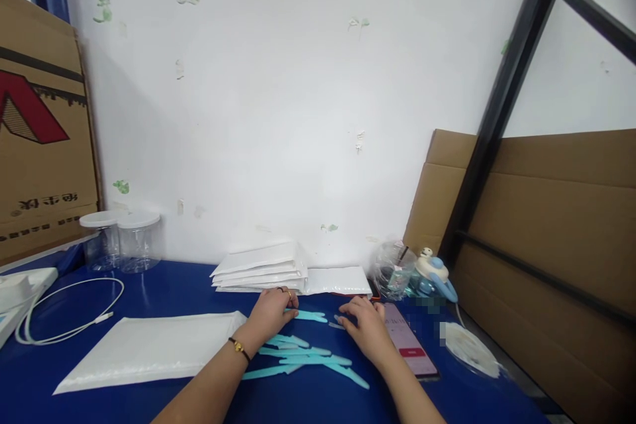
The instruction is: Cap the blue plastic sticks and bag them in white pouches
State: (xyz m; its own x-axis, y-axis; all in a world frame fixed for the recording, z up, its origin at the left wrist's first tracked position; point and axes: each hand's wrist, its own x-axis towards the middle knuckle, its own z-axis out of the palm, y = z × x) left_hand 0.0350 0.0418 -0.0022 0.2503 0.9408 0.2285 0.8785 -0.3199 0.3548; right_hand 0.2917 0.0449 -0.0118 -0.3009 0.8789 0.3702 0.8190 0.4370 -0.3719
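1. Two bare hands reach over a blue table (183,404). The left hand (273,311) has its thumb and fingers close together at one end of the upper blue-green sticks (311,316); I cannot tell if it pinches them.
2. One right hand (366,328) has bent fingers a little spread, right by a small clear piece (336,323). I cannot tell if they touch.
3. More blue-green sticks, the lower pile (318,360), lie crisscross between the arms.
4. One big white packet (149,351) lies flat, left of the left arm.
5. Many white packets, in a stack (261,268), sit by the wall (278,112).
6. One phone (410,344) lies just right of the right hand.
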